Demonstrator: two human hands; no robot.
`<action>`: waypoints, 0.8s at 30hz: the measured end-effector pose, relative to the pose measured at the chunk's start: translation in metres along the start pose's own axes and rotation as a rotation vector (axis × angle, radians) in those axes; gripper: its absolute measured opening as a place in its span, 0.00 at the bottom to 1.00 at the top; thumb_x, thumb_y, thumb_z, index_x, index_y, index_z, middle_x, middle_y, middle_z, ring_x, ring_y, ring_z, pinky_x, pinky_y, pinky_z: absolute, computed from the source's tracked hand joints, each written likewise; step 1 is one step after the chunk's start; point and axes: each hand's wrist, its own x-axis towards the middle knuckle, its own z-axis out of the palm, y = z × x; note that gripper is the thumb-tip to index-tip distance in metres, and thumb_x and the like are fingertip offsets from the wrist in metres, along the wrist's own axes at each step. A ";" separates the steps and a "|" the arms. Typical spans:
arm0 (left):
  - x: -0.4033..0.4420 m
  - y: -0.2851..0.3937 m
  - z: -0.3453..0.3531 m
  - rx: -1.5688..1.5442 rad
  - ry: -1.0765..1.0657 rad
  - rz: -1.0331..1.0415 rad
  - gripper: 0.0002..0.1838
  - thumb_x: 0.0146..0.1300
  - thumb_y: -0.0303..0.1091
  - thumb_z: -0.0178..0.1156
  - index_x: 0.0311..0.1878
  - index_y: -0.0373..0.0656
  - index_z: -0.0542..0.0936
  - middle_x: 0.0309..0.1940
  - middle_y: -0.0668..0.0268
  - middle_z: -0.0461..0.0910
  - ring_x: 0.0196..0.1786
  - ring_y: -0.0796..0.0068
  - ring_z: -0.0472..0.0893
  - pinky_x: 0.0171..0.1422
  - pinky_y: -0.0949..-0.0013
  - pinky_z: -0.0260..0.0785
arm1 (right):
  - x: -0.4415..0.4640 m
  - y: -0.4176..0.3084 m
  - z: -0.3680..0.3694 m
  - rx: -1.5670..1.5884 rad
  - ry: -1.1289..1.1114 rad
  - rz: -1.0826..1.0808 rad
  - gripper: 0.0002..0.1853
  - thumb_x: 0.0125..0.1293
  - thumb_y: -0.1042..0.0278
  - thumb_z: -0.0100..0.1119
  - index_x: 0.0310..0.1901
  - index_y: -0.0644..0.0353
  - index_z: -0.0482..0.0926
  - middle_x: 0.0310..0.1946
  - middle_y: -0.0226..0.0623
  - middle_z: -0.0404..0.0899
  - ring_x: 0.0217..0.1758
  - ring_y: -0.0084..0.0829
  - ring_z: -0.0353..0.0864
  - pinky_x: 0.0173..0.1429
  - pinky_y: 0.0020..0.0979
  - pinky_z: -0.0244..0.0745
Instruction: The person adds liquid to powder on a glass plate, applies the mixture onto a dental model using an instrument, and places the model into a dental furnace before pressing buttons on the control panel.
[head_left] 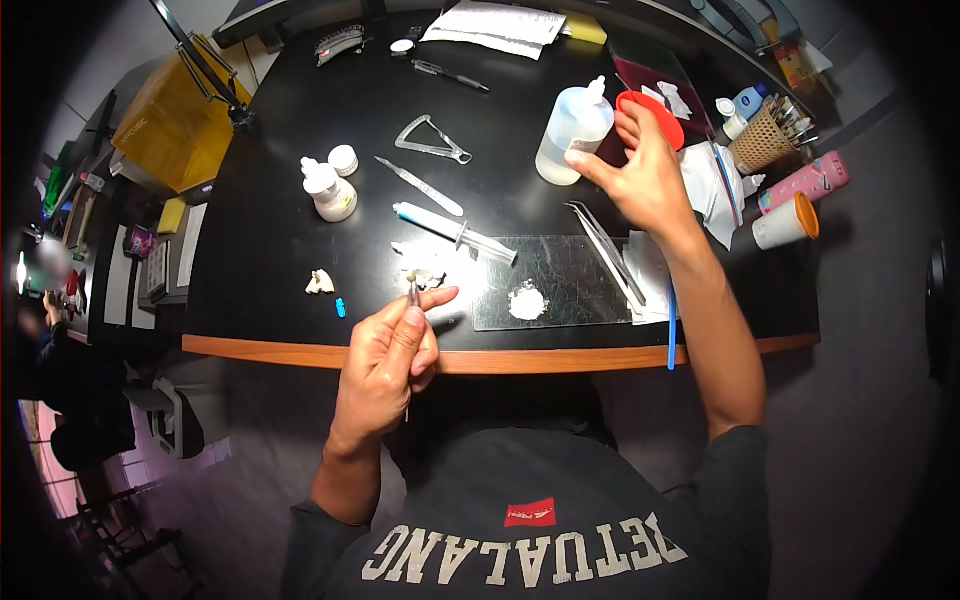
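My left hand [385,362] is closed around slim metal tweezers [414,295], with a small off-white piece at their tip, above crumpled white material [425,262]. My right hand [645,175] has its thumb and fingers apart at the right side of a translucent squeeze bottle [563,150]. The thumb overlaps the bottle; whether it touches is unclear. Behind those fingers lies a red round lid [662,122]. White powder [527,300] sits on a glass slab [580,312]. Longer tweezers [608,255] rest between the slab and my right forearm.
Left of centre are a small white bottle [330,192], a scalpel-like knife [425,188], a caliper [432,140] and a syringe [455,231]. A cream tooth-like piece [319,282] and a blue bit [340,307] lie near the wooden edge [270,351]. A basket [757,140] stands right.
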 end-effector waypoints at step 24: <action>-0.024 0.000 -0.010 0.388 0.053 0.104 0.19 0.85 0.30 0.56 0.71 0.32 0.83 0.29 0.71 0.78 0.33 0.84 0.74 0.40 0.76 0.67 | -0.106 -0.079 -0.044 -0.856 -0.229 -0.687 0.16 0.64 0.69 0.66 0.53 0.42 0.87 0.47 0.30 0.81 0.57 0.31 0.83 0.69 0.50 0.56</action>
